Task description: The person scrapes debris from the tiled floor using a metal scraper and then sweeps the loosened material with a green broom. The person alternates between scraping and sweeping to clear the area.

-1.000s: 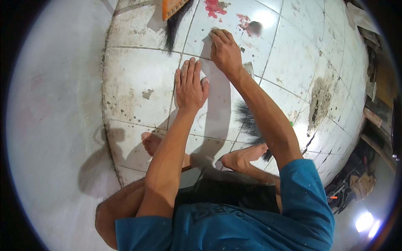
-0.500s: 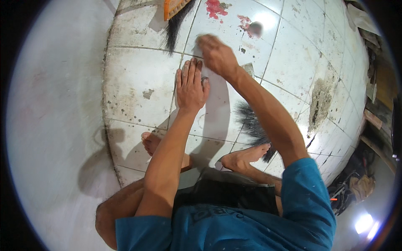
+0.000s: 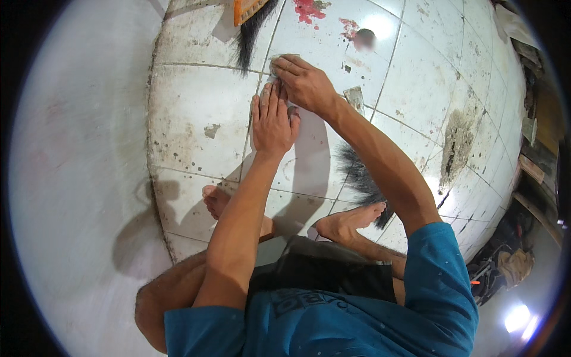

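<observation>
I squat barefoot on a dirty white tiled floor (image 3: 196, 89). My left hand (image 3: 272, 119) lies flat on a tile, palm down, fingers stretched forward and holding nothing. Just beyond it, my right hand (image 3: 306, 83) presses down on a small pale pad or rag (image 3: 274, 64). Only the pad's left edge shows past the knuckles, and what it is made of I cannot tell. The two hands touch at the fingertips, over a grout line.
An orange broom head (image 3: 247, 9) with black bristles lies at the top. Another black brush (image 3: 363, 178) lies by my right foot (image 3: 348, 223). A small grey scrap (image 3: 355, 98) and red stains (image 3: 309, 9) mark the tiles. Clutter lines the right edge.
My right hand has slid left and back toward me until it meets my left fingertips. The left hand has stayed flat in the same place.
</observation>
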Tool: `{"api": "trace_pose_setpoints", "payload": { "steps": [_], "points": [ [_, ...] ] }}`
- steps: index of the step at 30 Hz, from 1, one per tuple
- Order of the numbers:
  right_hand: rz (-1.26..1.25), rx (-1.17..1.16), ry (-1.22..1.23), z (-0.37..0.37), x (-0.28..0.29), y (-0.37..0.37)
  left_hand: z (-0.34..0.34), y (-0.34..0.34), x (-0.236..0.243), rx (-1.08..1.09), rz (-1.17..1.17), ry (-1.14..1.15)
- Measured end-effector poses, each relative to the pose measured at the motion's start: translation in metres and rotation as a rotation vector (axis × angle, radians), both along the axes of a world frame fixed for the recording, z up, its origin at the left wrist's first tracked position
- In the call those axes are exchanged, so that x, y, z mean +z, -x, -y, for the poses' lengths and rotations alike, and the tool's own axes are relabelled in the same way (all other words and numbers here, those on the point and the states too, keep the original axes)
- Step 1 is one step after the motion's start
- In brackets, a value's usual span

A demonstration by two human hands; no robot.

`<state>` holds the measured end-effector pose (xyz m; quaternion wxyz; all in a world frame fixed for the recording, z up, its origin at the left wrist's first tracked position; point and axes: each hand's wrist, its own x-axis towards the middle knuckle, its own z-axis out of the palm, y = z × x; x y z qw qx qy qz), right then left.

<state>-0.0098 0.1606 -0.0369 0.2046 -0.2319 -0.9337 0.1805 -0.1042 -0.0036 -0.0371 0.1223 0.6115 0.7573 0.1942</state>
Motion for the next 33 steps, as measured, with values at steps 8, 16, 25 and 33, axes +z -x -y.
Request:
{"api": "trace_pose_setpoints", "payload": {
  "steps": [8, 16, 25, 33],
  "points": [
    [-0.031, -0.192, 0.051, 0.011, 0.013, -0.012, 0.002, 0.005, -0.001, 0.014, -0.009, 0.034],
    [-0.008, -0.283, -0.011, 0.001, 0.009, -0.013, 0.001, 0.001, 0.0, 0.019, -0.018, 0.056],
    [-0.001, -0.33, 0.016, 0.026, 0.009, -0.027, -0.003, 0.002, -0.001, 0.022, -0.024, 0.031],
    [-0.013, -0.268, 0.055, 0.054, 0.01, -0.055, 0.001, -0.001, -0.002, 0.024, -0.016, 0.027]
  ]
}}
